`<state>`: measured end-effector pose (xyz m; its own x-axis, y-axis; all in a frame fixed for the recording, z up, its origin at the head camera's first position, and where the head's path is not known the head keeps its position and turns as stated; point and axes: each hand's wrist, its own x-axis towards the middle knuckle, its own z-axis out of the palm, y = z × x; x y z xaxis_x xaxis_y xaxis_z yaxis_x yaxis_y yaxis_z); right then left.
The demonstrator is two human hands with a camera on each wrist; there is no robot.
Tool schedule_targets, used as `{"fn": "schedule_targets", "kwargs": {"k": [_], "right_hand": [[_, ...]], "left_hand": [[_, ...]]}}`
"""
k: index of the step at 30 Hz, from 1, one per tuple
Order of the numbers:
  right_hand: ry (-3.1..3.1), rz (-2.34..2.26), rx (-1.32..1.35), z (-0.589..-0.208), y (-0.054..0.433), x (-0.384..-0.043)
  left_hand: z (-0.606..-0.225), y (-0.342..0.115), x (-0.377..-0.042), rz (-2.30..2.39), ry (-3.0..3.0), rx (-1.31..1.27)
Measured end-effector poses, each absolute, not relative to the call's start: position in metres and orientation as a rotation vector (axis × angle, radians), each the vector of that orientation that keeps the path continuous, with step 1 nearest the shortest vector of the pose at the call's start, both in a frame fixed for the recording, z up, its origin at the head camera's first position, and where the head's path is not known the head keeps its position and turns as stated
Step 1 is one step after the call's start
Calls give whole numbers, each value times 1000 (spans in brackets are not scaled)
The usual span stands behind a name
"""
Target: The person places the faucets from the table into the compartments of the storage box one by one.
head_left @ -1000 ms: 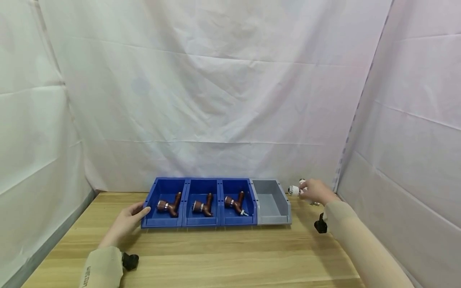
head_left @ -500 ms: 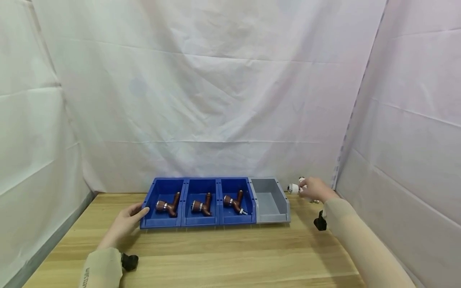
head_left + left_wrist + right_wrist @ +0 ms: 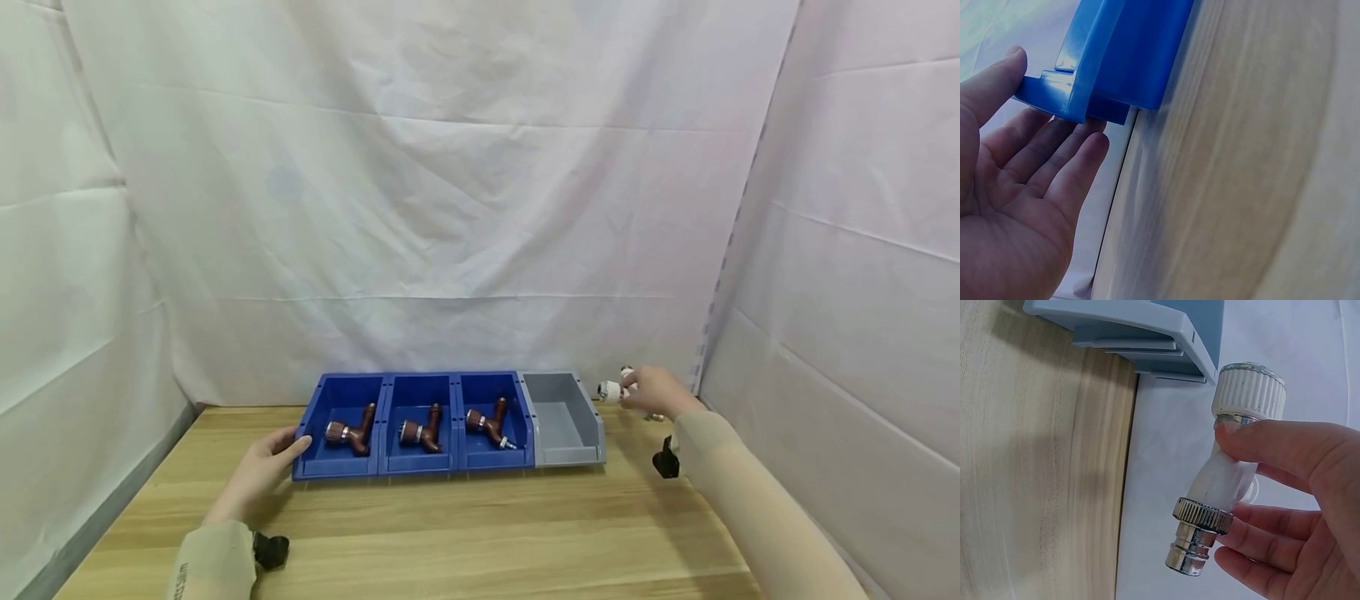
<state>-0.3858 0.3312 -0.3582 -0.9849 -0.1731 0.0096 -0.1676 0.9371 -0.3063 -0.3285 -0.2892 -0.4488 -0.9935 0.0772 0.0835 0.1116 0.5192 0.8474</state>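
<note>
My left hand [image 3: 262, 467] holds the outer front corner of the leftmost blue bin [image 3: 343, 467]. In the left wrist view the thumb lies on the rim and the other fingers reach beneath it. Off to the right of the grey bin [image 3: 567, 456], my right hand [image 3: 657, 390] grips a white tap [image 3: 1222, 475] with a ribbed white knob and a silver threaded hose connector. Thumb and fingers close around its body; part of it is hidden behind them. One brown tap lies in each blue bin: left tap [image 3: 360, 433], middle tap [image 3: 431, 432], right tap [image 3: 493, 425].
Three blue bins and the grey one stand joined in a row on the wooden table [image 3: 450, 542]. Behind them hangs a white cloth [image 3: 450, 208], with more cloth at both sides. Black wrist cameras show at the left sleeve [image 3: 217, 558] and right sleeve [image 3: 708, 442].
The head view has shifted slightly. Both hands keep their holds on the blue bin and the white tap, with hardly any movement.
</note>
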Motion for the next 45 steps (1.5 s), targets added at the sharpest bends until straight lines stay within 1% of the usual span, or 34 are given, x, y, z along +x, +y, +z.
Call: {"fn": "schedule_targets", "kwargs": {"k": [23,45], "right_hand": [[3080,-484,-326,-360,324,-385],[3055,-515,-308,-357,322,-387]], "left_hand": [[-449,-290,-329,-1529,-2712,-158],[-447,-290,-327,-1530,-2714,-140]]}}
